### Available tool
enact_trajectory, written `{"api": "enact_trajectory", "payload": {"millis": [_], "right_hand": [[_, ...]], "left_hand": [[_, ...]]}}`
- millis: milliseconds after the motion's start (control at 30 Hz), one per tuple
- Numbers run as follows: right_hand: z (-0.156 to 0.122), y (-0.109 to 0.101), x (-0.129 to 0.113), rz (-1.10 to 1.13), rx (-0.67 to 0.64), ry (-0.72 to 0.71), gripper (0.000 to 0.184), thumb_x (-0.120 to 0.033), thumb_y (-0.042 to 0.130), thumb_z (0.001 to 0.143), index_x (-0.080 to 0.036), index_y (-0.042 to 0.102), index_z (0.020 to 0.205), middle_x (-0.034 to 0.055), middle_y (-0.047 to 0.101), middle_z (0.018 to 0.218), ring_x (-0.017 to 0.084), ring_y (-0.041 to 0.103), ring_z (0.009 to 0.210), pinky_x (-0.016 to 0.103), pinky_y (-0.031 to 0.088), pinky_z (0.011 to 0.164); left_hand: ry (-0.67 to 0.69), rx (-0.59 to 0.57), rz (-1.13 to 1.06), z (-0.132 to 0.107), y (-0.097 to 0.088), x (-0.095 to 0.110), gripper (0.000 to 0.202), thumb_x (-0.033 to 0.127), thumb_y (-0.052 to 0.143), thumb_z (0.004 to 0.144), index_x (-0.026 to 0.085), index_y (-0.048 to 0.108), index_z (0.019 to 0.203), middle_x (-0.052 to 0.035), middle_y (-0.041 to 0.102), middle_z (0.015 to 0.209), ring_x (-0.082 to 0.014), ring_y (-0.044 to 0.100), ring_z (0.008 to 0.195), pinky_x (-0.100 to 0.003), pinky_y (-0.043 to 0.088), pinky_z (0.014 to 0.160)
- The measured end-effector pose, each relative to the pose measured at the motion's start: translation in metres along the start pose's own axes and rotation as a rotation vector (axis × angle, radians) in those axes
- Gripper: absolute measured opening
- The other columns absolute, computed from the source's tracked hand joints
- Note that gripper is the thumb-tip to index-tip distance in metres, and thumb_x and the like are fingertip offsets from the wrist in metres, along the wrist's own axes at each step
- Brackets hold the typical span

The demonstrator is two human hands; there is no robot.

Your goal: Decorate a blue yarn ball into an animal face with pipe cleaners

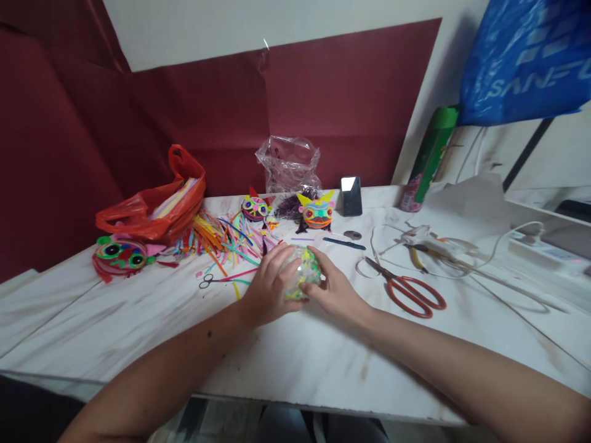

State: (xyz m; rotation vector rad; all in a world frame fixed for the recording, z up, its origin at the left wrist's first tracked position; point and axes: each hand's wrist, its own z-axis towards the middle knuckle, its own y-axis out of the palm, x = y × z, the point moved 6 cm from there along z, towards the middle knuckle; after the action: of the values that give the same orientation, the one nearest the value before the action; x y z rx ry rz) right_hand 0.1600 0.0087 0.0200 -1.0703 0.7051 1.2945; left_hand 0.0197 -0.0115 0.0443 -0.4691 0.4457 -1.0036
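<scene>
Between my two hands is a round, see-through ball (302,271) with green, yellow and white bits showing in it. My left hand (272,283) wraps its left side, the fingers curled over the top. On the other side my right hand (335,286) grips it, with the thumb across the front. The ball is at or just above the marble-patterned table (295,363); I cannot tell whether it touches. Colourful pipe cleaners (231,240) lie beyond my left hand. Red-handled scissors (410,292) rest to the right of my right hand.
Decorated animal heads (317,212) stand at the back and left. A red plastic bag (161,209), clear plastic bag (290,166), phone (351,195) and green spray can (429,160) line the rear. Small scissors (207,281) lie left; pliers (418,258), a glue gun and cables lie right.
</scene>
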Motion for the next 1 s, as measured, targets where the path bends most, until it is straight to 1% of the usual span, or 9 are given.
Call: {"api": "enact_trajectory", "payload": {"millis": [133, 300, 467, 533, 633, 767, 900, 967, 1000], "right_hand": [[0.000, 0.000, -0.002, -0.023, 0.016, 0.034, 0.075, -0.023, 0.063, 0.064, -0.017, 0.043, 0.136, 0.0145, 0.054, 0.133, 0.031, 0.051, 0.123, 0.052, 0.041, 0.105], [0.000, 0.000, -0.003, -0.010, -0.008, 0.000, 0.074, -0.025, 0.064, 0.066, -0.016, 0.042, 0.137, 0.0156, 0.052, 0.134, 0.031, 0.051, 0.123, 0.051, 0.044, 0.102], [-0.002, 0.001, -0.010, -0.065, -0.022, -0.128, 0.078, -0.032, 0.068, 0.073, -0.022, 0.035, 0.142, 0.0145, 0.044, 0.142, 0.030, 0.045, 0.129, 0.051, 0.042, 0.105], [-0.003, 0.002, -0.014, -0.116, -0.032, -0.211, 0.077, -0.033, 0.068, 0.074, -0.023, 0.034, 0.143, 0.0140, 0.044, 0.143, 0.030, 0.042, 0.132, 0.051, 0.038, 0.108], [-0.003, 0.003, -0.017, -0.164, -0.040, -0.311, 0.075, -0.035, 0.068, 0.077, -0.024, 0.035, 0.144, 0.0134, 0.045, 0.141, 0.029, 0.040, 0.134, 0.050, 0.034, 0.111], [-0.002, 0.002, -0.010, -0.143, -0.038, -0.276, 0.078, -0.041, 0.069, 0.077, -0.025, 0.034, 0.145, 0.0138, 0.045, 0.141, 0.031, 0.044, 0.131, 0.049, 0.038, 0.108], [-0.002, 0.002, -0.006, -0.145, -0.032, -0.229, 0.078, -0.045, 0.071, 0.075, -0.024, 0.038, 0.143, 0.0145, 0.047, 0.139, 0.032, 0.044, 0.131, 0.050, 0.036, 0.109], [0.001, 0.000, -0.004, -0.124, -0.034, -0.207, 0.082, -0.049, 0.072, 0.072, -0.022, 0.038, 0.143, 0.0154, 0.047, 0.139, 0.033, 0.043, 0.131, 0.051, 0.036, 0.108], [0.003, -0.001, -0.003, -0.099, -0.037, -0.190, 0.083, -0.050, 0.072, 0.072, -0.022, 0.038, 0.143, 0.0155, 0.047, 0.139, 0.033, 0.044, 0.130, 0.051, 0.038, 0.106]], "left_hand": [[0.036, -0.012, 0.014, 0.000, 0.001, 0.002, 0.075, 0.035, 0.071, 0.074, 0.020, 0.032, 0.136, -0.0194, 0.042, 0.138, -0.0363, 0.036, 0.134, -0.060, 0.039, 0.104], [0.057, 0.000, 0.031, 0.001, -0.001, 0.003, 0.075, 0.034, 0.071, 0.074, 0.022, 0.030, 0.136, -0.0187, 0.039, 0.137, -0.0363, 0.036, 0.134, -0.062, 0.039, 0.103], [0.031, 0.069, -0.004, 0.004, -0.007, 0.001, 0.073, 0.025, 0.072, 0.070, 0.026, 0.034, 0.132, -0.0162, 0.036, 0.138, -0.0352, 0.039, 0.131, -0.060, 0.041, 0.101], [0.025, 0.065, -0.024, 0.004, -0.008, 0.002, 0.073, 0.023, 0.073, 0.068, 0.027, 0.035, 0.131, -0.0160, 0.034, 0.139, -0.0356, 0.039, 0.131, -0.060, 0.041, 0.100], [0.020, 0.040, -0.052, 0.004, -0.007, 0.002, 0.076, 0.025, 0.074, 0.067, 0.030, 0.034, 0.132, -0.0155, 0.032, 0.140, -0.0363, 0.038, 0.131, -0.061, 0.042, 0.099], [0.005, 0.048, -0.069, 0.003, -0.007, 0.001, 0.080, 0.028, 0.077, 0.066, 0.031, 0.032, 0.133, -0.0152, 0.032, 0.140, -0.0351, 0.040, 0.129, -0.060, 0.043, 0.098], [-0.020, 0.038, -0.107, 0.001, -0.002, -0.003, 0.081, 0.032, 0.078, 0.064, 0.026, 0.035, 0.132, -0.0172, 0.035, 0.139, -0.0350, 0.040, 0.129, -0.058, 0.043, 0.099], [-0.083, 0.044, -0.141, 0.000, -0.001, -0.008, 0.079, 0.032, 0.078, 0.063, 0.023, 0.038, 0.131, -0.0179, 0.037, 0.137, -0.0346, 0.042, 0.128, -0.057, 0.043, 0.100], [-0.136, 0.061, -0.173, -0.001, -0.002, -0.012, 0.077, 0.033, 0.077, 0.064, 0.022, 0.039, 0.129, -0.0178, 0.039, 0.135, -0.0343, 0.043, 0.128, -0.056, 0.042, 0.101]]}}
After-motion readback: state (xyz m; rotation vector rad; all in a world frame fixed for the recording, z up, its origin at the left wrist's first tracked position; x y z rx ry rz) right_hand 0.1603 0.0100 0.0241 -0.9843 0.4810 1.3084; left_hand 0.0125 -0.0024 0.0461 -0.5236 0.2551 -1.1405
